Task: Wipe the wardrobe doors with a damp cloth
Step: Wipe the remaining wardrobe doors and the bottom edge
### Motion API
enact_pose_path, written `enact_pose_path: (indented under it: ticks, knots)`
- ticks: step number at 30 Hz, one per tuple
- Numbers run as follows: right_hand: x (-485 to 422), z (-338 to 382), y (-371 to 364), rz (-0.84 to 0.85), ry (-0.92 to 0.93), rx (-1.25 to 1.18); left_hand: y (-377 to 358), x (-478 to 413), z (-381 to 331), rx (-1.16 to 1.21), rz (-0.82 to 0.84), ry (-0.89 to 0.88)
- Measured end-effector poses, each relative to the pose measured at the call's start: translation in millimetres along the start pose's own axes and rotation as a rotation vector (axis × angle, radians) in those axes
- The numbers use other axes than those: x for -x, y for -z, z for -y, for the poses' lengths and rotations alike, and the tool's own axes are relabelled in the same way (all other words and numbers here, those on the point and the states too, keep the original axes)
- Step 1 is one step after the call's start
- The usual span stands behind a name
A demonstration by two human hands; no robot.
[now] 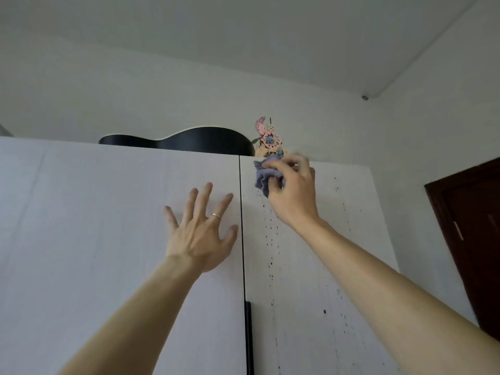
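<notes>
Right hand (290, 190): grip clenched round crumpled grey-blue cloth (266, 175), near top of right white wardrobe door (311, 280)
Left hand (201, 231): grip released, fingers spread flat on left white wardrobe door (108, 239)

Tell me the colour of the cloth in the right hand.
The cloth is greyish purple, bunched in the right hand; the head view shows it.
</notes>
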State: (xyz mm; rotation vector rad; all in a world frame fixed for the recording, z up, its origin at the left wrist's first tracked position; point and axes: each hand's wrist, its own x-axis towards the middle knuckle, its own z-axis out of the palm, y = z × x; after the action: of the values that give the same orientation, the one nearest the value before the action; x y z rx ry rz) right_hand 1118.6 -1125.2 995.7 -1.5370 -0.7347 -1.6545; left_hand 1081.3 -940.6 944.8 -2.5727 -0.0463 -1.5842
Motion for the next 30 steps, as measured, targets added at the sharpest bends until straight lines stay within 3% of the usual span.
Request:
enact_pose_path:
  ticks: [4,9,14,19,23,28,30]
  knots:
    - [-24,4,-27,0.038,0.118,-0.016,-18,-7,-5,-0.094,0.068,0.104]
    - [-18,-15,-63,0.327,0.105,0.076,-35,-5,-1,-0.11,-0.023,0.124]
    - [-21,-48,-52,0.356,0.226,0.174,-44,-10,-1,-0.124,-0.101,0.108]
    - [-45,-116,-23,0.203,-0.097,0.225,-51,-11,-2,-0.138,-0.122,0.095]
    - [-46,-95,-44,0.103,-0.227,0.21,-52,-11,-2,-0.137,-0.129,0.106]
    - [-13,-65,-63,0.281,0.163,0.216,-49,-8,-2,-0.161,-0.105,0.109]
    - [-19,-81,-49,0.327,0.166,0.215,-48,-7,-3,-0.144,-0.102,0.109]
